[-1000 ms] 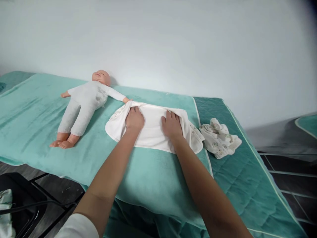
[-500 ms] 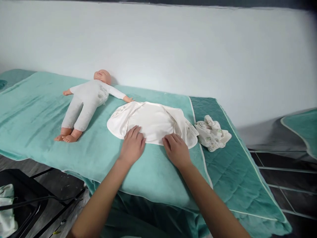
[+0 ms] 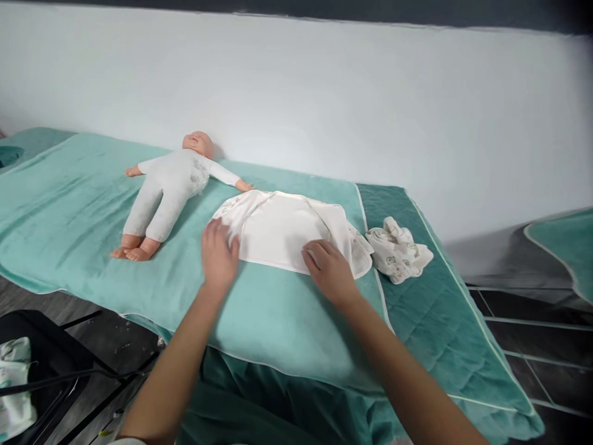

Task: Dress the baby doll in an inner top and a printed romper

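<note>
A white baby garment [image 3: 278,232] lies spread on the light green cover of the bed, its sides folded inward. My left hand [image 3: 219,252] is at the garment's left end, fingers extended over its edge and thumb apart, holding nothing. My right hand [image 3: 330,267] rests at the near edge toward the right, its fingers curled down on the cloth; whether they pinch any fabric is hidden. A baby doll [image 3: 173,182] in a white body lies on its back to the left, one hand touching the garment's far edge.
A crumpled white printed cloth [image 3: 399,250] lies right of the garment on the darker quilted bedding [image 3: 430,334]. Behind the bed rises a white wall [image 3: 296,105]. A black chair [image 3: 50,352] with a printed cloth on it stands at the lower left. Another green bed corner [image 3: 563,241] shows at right.
My left hand has moved left along the near edge to the garment's left end. My right hand stays nearly in place, and the view has shifted slightly.
</note>
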